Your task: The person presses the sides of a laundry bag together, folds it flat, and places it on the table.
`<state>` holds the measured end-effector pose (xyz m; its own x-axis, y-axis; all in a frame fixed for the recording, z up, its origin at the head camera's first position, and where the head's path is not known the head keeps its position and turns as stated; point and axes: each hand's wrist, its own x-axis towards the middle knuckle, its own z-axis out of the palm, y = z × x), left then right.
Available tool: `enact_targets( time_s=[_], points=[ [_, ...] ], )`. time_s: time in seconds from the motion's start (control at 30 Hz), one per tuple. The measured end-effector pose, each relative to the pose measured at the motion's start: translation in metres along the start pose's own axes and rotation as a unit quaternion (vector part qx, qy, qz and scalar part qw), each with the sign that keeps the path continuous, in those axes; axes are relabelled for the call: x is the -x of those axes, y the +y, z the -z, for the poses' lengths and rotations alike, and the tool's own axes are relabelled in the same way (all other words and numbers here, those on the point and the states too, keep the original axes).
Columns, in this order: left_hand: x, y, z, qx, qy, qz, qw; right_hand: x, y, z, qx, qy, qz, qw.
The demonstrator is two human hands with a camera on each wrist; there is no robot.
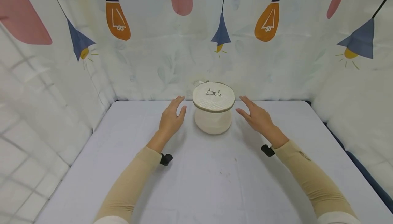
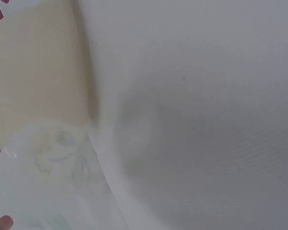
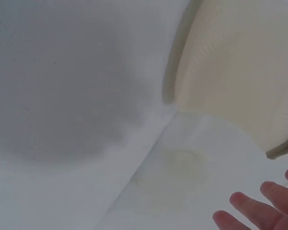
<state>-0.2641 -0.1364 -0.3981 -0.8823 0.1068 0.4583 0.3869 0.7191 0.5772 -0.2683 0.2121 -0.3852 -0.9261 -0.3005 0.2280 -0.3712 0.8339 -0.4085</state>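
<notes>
A cream mesh laundry bag (image 1: 213,122), round and standing upright, sits near the table's back edge. Its wide lid (image 1: 202,97) has a dark zip round the rim and a small drawing of glasses on top. To the left of the bag, my left hand (image 1: 171,117) is held with fingers straight and thumb apart, holding nothing. On the other side my right hand (image 1: 259,117) mirrors it, also with a gap to the bag. Both wrist views show the bag's side; fingertips (image 3: 239,197) spread below it in the right wrist view.
White cloth covers the table (image 1: 202,183), with a few small specks near the middle. Behind it hangs a curtain (image 1: 147,63) printed with bulbs and lamps. White sheeting (image 1: 37,121) closes the left side, and more (image 1: 362,108) hangs on the right.
</notes>
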Motion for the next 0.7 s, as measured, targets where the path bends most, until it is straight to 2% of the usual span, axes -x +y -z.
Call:
enact_targets(
  time_s=[0.33, 0.53, 0.7],
  points=[
    [-0.005, 0.005, 0.0, 0.084, 0.006, 0.04, 0.9956, -0.006, -0.003, 0.003, -0.006, 0.03, 0.002, 0.9995],
    [-0.01, 0.006, 0.001, 0.159, 0.004, 0.078, 0.9841, -0.011, -0.006, 0.004, -0.032, 0.037, -0.004, 0.9988],
    [-0.014, 0.01, 0.003, 0.187, -0.015, 0.11, 0.976, -0.013, -0.01, 0.005, -0.062, 0.032, -0.008, 0.9976]
  ],
)
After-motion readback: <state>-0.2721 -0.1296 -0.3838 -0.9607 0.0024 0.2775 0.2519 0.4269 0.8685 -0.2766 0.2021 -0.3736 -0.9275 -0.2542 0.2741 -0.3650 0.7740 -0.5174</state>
